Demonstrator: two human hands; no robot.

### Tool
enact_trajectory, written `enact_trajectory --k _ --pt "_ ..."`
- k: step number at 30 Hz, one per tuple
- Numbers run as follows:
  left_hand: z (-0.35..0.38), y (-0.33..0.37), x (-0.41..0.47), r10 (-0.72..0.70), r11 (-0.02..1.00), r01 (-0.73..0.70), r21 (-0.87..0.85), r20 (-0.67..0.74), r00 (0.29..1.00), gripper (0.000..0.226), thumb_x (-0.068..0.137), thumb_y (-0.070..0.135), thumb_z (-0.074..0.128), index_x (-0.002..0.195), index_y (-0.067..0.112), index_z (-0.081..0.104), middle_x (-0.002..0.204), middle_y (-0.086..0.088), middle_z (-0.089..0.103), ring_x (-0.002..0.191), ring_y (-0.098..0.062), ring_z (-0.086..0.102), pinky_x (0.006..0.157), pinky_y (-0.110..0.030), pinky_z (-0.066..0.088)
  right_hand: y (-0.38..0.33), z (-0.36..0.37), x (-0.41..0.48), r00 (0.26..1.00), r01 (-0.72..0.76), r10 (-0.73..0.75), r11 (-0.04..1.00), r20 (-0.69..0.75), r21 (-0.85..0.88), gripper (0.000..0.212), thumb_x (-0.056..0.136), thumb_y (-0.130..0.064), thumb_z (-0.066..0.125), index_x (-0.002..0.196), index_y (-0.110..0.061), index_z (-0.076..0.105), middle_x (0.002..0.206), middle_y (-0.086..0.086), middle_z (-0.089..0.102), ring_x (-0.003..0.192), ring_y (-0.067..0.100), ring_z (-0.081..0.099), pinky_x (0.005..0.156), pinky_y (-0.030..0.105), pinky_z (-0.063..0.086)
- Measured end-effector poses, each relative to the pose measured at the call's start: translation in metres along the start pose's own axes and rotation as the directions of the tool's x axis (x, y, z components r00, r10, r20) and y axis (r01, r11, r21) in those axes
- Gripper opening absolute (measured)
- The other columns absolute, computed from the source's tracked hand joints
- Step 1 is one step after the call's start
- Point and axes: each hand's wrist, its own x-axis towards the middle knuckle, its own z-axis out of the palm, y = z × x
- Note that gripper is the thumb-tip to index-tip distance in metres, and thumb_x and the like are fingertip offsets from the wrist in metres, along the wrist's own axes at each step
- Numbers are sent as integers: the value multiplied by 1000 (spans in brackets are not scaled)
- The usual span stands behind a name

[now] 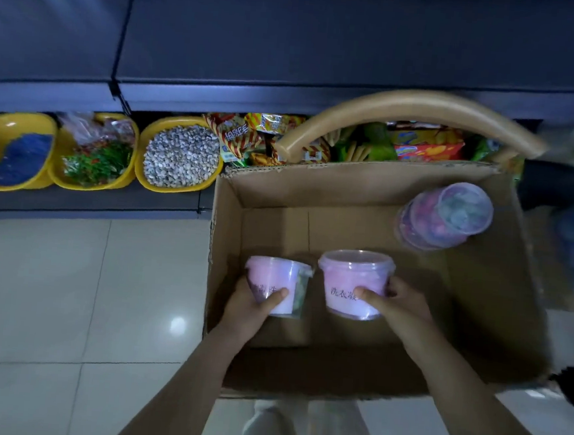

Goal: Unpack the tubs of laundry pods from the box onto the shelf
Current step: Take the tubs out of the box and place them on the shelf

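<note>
Blurred clear tub (445, 216) lies tipped at right inside the open brown cardboard box (491, 267); the left hand (254, 304) and right hand (395, 303) each clasp a pink-labelled plastic tub (278, 285) (354, 282).

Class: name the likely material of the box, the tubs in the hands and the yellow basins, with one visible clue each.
Box: brown matte corrugated cardboard, ragged edges. Tubs: probably clear plastic, glossy see-through lids, pink labels. Yellow basins: likely smooth moulded plastic, shiny rims.

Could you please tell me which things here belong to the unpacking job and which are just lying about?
Job: left tub, right tub, lidded tub lying on its side, cardboard box, dark shelf.
Lying about: three yellow basins, snack packets.
</note>
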Motion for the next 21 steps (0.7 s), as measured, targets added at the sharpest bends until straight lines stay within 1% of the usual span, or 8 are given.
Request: enact_trajectory --k 2,5,7,10,12,15,18,21 --pt "-7 16 -23 40 999 -40 1 9 999 57 77 33 74 123 10 49 108 1 59 101 -15 57 81 -17 40 -6 -15 -27 999 36 -36 999 -4 29 45 70 -36 80 108 -18 64 99 -2 70 95 17 65 83 31 52" --pt "-19 45 -62 113 994 -113 -1 10 994 43 73 35 75 105 16 53 88 12 59 82 -6 58 58 1 39 -18 -41 -67 994 107 -105 990 -32 88 44 67 -33 83 105 -18 65 94 -8 70 90 8 65 72 22 52" --pt "-23 64 -88 176 984 -176 -8 23 984 59 60 51 70 106 18 55 91 11 63 85 -6 60 64 -2 43 -29 -62 -92 988 153 -149 981 -40 124 42 68 -30 82 104 -20 64 93 -10 70 88 5 64 68 17 50" --pt "-24 91 -122 241 970 -241 -19 -33 970 88 45 68 62 114 15 55 107 2 64 99 -14 61 81 -24 47 -42 -95 -123 970 232 -218 961 -106 149 45 65 -31 85 103 -16 66 93 -6 73 89 10 67 76 25 54" --pt "-21 112 -150 293 955 -295 -40 -41 955 84 42 66 61 112 19 52 105 6 61 98 -12 58 76 -20 43 -51 -120 -147 952 294 -271 938 -140 186 38 65 -25 85 98 -18 68 89 -8 73 88 8 68 74 20 53" --pt "-13 148 -195 383 924 -383 -12 -26 924 75 50 61 68 110 19 52 102 7 62 101 -15 60 74 -16 43 -65 -160 -182 918 389 -358 896 -171 213 32 64 -15 85 89 -24 68 88 -12 73 86 7 67 75 21 53" --pt "1 182 -243 463 886 -457 71 -94 882 46 78 32 72 111 9 52 93 3 56 92 -17 55 57 -3 33 -72 -201 -217 877 477 -440 848 -194 232 35 65 -12 85 94 -22 68 93 -7 73 85 7 67 79 27 53" --pt "22 209 -290 549 836 -541 93 -145 824 46 81 30 71 117 10 51 103 -8 59 92 -16 53 56 -11 34 -75 -245 -249 827 560 -519 789 -215 252 27 68 -12 83 88 -22 68 87 -9 72 80 6 66 71 23 54"
